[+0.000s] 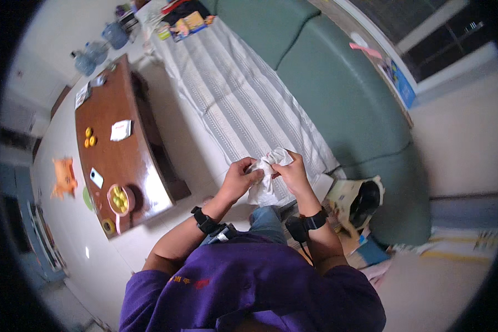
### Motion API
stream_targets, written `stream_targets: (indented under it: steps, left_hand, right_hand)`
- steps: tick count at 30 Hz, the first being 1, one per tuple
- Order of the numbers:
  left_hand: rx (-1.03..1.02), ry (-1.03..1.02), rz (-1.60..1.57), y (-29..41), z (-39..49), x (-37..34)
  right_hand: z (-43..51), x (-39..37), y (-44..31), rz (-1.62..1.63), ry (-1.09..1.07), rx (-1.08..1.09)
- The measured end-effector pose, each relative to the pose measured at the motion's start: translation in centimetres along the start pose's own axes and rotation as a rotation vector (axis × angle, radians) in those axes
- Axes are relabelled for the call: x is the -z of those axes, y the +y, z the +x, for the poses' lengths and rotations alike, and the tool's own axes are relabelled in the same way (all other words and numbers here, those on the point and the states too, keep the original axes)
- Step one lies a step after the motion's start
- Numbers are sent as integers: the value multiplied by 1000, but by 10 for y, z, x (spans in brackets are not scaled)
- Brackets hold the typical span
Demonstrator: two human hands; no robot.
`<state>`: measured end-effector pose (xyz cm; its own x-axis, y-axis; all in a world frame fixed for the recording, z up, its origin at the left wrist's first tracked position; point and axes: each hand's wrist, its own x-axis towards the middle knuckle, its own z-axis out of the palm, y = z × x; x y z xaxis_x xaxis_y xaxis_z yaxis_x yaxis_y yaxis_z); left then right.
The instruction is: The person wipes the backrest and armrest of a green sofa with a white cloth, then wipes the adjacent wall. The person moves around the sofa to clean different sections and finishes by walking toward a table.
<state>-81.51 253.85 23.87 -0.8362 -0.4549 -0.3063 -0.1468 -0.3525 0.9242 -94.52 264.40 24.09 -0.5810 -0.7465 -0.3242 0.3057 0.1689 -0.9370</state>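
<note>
A crumpled white tissue or thin cloth (262, 191) is held up in front of my body, over the near end of the sofa seat. My left hand (241, 179) pinches its left side between thumb and fingers. On the other side, my right hand (291, 172) grips a bunched part near the top. The lower part hangs loose between and below the hands. Beneath it lies a grey-and-white striped sofa cover (240, 103). Both wrists wear black straps with small devices.
To the left stands a brown wooden coffee table (120, 174) with a pink pot of green fruit (119, 199), a phone (96, 177), orange fruits (90, 139) and a white packet (121, 130). The green sofa back (340, 87) runs along the right. An open bag (357, 199) stands near my right arm.
</note>
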Motion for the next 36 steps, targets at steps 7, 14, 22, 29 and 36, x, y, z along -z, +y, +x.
stream_targets:
  steps: [7, 14, 22, 29, 36]
  left_hand:
    - [348, -99, -243, -13, -21, 85]
    - [275, -127, -262, 2, -47, 114]
    - [-164, 24, -16, 10, -76, 148]
    - [-163, 107, -761, 14, -139, 134]
    - [-177, 526, -532, -27, -209, 140]
  right_hand:
    - [-11, -100, 52, -170, 480, 84]
    - [-31, -133, 43, -544, 674, 392]
    - [-38, -143, 22, 496, 365, 346]
    - [-67, -186, 31, -729, 168, 1119]
    - [-109, -226, 62, -933, -471, 1019]
